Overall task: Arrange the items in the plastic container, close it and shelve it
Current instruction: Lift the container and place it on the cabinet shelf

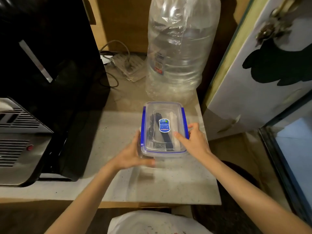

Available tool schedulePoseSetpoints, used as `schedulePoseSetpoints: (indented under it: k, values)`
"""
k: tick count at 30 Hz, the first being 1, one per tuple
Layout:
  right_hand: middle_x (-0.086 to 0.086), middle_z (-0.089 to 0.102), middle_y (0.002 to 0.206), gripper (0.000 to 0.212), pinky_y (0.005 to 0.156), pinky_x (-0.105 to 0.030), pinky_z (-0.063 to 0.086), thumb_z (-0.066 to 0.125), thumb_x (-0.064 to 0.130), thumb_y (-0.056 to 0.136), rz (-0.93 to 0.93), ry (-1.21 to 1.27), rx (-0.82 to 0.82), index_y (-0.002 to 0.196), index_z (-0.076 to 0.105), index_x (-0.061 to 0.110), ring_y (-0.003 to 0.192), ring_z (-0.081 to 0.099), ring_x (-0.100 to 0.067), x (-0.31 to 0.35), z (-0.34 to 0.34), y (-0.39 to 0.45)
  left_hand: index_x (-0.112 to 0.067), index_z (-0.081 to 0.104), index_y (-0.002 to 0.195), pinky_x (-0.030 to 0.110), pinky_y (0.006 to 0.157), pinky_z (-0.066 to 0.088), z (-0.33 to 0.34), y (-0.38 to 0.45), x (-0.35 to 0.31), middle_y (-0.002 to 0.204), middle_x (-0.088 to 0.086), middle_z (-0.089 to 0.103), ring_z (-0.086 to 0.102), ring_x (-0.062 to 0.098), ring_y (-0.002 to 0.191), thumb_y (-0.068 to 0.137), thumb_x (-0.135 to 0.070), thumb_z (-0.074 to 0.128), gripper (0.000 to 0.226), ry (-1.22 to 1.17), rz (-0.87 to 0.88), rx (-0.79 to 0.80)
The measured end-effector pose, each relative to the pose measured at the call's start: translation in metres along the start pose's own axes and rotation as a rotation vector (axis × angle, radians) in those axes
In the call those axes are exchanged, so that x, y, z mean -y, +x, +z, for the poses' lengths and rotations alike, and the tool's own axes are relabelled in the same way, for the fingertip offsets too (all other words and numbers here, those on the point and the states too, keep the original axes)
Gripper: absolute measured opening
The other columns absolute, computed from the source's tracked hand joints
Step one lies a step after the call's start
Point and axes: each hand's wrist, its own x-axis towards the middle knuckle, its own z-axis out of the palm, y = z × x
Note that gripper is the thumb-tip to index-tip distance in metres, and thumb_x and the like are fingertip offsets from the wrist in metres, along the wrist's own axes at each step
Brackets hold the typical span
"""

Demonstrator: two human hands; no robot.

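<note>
A clear plastic container (168, 108) with blue side clips and a blue oval label on its lid sits on the grey shelf surface (177, 183). Its lid is on. Dark and white items show through the lid. My left hand (133, 154) grips the near left corner, thumb along the left edge. My right hand (194, 141) holds the right side, with its fingers over the blue right clip and the lid's edge. Motion blur smears the container's near edge.
A large clear empty water bottle (179, 48) stands just behind the container. A black appliance (47, 56) and a vented metal unit (18, 141) fill the left. A power strip with cables (128, 65) lies at the back. A white cabinet door (263, 65) stands open at the right.
</note>
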Motion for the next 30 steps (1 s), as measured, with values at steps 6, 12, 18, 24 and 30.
schedulePoseSetpoints:
  k: [6,12,18,24,30]
  values:
    - [-0.012,0.056,0.127,0.045,0.070,-0.014,0.050,0.058,0.023,0.090,-0.031,0.146,0.032,0.128,0.038,0.007,0.098,0.056,-0.013,0.002,-0.006,-0.010,-0.021,0.010,0.145,0.011,0.098,0.043,0.017,0.002,-0.002,0.133,-0.013,0.039,0.048,0.006,0.116,0.060,-0.016,0.087,0.114,0.113,0.102,-0.201]
    - [-0.006,0.062,0.115,0.029,0.067,0.000,0.045,0.060,0.017,0.089,-0.135,0.405,-0.082,0.116,0.050,0.013,0.086,0.059,0.005,0.034,-0.028,-0.019,-0.019,0.028,0.141,-0.004,0.081,0.038,-0.003,0.009,-0.032,0.114,-0.028,0.049,0.049,-0.020,0.095,0.064,-0.012,0.084,0.096,0.106,0.203,-0.370]
    - [0.023,0.057,0.116,0.055,0.093,-0.021,0.045,0.077,0.030,0.072,-0.346,0.486,-0.003,0.113,0.045,0.046,0.111,0.056,0.002,0.085,-0.075,-0.018,-0.018,0.038,0.136,-0.008,0.084,0.035,-0.041,0.017,-0.092,0.113,-0.027,0.055,0.047,-0.030,0.098,0.053,-0.035,0.087,0.098,0.068,0.357,-0.456]
    - [0.026,0.047,0.123,0.094,0.102,-0.023,0.038,0.081,0.034,0.063,-0.533,0.329,-0.139,0.140,0.027,0.031,0.122,0.047,-0.004,0.137,-0.121,-0.020,-0.032,0.051,0.122,0.006,0.091,0.044,-0.072,0.009,-0.174,0.103,-0.035,0.065,0.059,-0.009,0.105,0.048,-0.044,0.082,0.081,-0.022,0.559,-0.500]
    - [0.011,0.048,0.136,0.089,0.106,-0.031,0.040,0.074,0.040,0.059,-0.717,0.333,-0.269,0.137,0.031,0.036,0.124,0.047,-0.007,0.204,-0.182,-0.026,-0.035,0.053,0.117,0.016,0.086,0.052,-0.098,0.000,-0.256,0.100,-0.026,0.071,0.065,0.000,0.101,0.053,-0.034,0.081,0.070,-0.085,0.755,-0.509]
